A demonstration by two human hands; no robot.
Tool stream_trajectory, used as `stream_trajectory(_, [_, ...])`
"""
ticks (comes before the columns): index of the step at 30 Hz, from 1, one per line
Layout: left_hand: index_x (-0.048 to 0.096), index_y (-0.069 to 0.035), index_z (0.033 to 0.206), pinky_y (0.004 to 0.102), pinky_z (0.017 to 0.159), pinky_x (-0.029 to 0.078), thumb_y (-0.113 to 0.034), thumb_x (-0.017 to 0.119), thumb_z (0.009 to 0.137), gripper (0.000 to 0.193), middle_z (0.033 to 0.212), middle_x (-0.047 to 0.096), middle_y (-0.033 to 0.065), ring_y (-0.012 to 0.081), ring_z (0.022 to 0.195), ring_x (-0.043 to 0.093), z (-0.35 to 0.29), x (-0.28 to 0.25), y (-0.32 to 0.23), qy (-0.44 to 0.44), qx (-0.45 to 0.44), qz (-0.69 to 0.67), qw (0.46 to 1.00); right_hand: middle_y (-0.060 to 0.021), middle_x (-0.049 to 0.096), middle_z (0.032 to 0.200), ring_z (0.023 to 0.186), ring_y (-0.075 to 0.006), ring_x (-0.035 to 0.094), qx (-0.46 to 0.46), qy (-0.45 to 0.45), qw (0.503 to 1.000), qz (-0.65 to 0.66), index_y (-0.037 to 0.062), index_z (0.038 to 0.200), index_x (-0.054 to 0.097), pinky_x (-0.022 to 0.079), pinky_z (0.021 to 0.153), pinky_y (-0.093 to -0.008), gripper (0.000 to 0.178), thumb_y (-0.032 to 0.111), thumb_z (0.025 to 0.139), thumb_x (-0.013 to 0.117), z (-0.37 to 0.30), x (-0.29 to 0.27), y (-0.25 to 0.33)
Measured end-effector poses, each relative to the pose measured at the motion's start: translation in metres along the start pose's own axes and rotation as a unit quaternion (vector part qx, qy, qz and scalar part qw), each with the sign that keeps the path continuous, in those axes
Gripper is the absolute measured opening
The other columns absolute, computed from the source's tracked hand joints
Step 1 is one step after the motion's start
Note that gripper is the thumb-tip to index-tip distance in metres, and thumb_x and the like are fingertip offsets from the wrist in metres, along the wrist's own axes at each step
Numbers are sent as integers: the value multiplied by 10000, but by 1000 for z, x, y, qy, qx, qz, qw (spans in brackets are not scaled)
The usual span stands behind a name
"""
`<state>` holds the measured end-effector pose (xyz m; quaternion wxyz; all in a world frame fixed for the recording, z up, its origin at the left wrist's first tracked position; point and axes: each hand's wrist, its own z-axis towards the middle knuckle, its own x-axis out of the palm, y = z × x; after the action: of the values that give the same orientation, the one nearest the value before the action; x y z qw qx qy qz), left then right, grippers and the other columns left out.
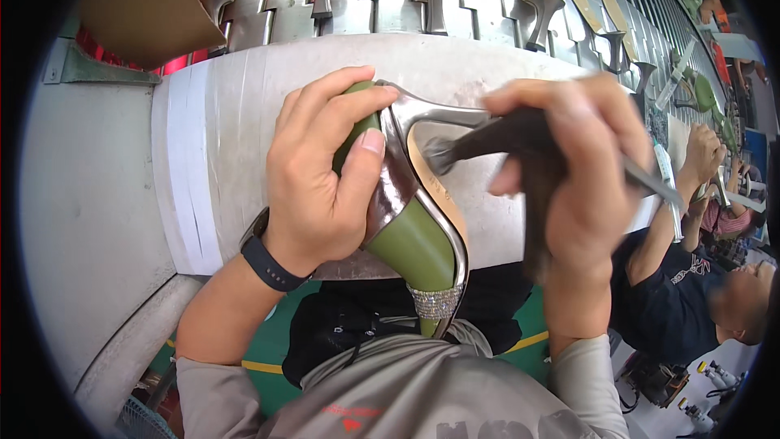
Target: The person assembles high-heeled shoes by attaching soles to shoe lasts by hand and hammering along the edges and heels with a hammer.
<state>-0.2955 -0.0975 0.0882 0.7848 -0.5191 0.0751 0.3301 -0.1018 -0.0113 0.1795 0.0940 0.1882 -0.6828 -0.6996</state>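
Far left of the shiny shoe, I see from afar a brown board. On the shoe's left side, the left hand hugs it, thumb and fingers pressed on. The shoe, with a green foot shape inside, pokes past the near edge of a pale table. Right of the shoe, the right hand curls tight around a dark tool. Its round tip is by the tan sole; I can't tell if they touch. Far right of the shoe is a person.
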Motion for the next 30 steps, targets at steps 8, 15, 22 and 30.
stream_trajectory(8, [749,-40,1179,453,979,497,-73,643,897,303,1291,684,186,373,1093,634,1,-1,-5,1,10,7,1000,-279,744,939,467,-187,588,-20,-76,997,15,-30,984,592,494,463,-252,284,233,1053,510,-11,14,-10])
stream_trajectory(15, [748,-53,1183,463,991,477,-100,643,899,306,1291,684,176,377,1112,626,0,0,-10,2,22,11,1000,-219,760,910,504,-131,601,-51,-44,996,50,-27,952,587,491,471,-236,218,170,1046,574,-14,10,-6])
stream_trajectory(22, [707,14,1264,446,1090,473,-115,584,976,338,1350,673,235,394,1231,635,-7,-9,-4,13,19,7,1000,-113,755,856,552,-89,615,-28,61,998,18,-17,916,645,498,497,-229,210,157,1031,666,-6,10,6])
stream_trajectory(30, [574,38,1440,562,1227,287,-372,642,1030,584,1406,633,245,456,1355,536,-36,-22,-5,-1,-60,158,986,-208,728,1215,983,-370,746,-295,7,774,-560,-9,1165,722,601,843,-458,303,-12,862,742,-54,-77,-20])
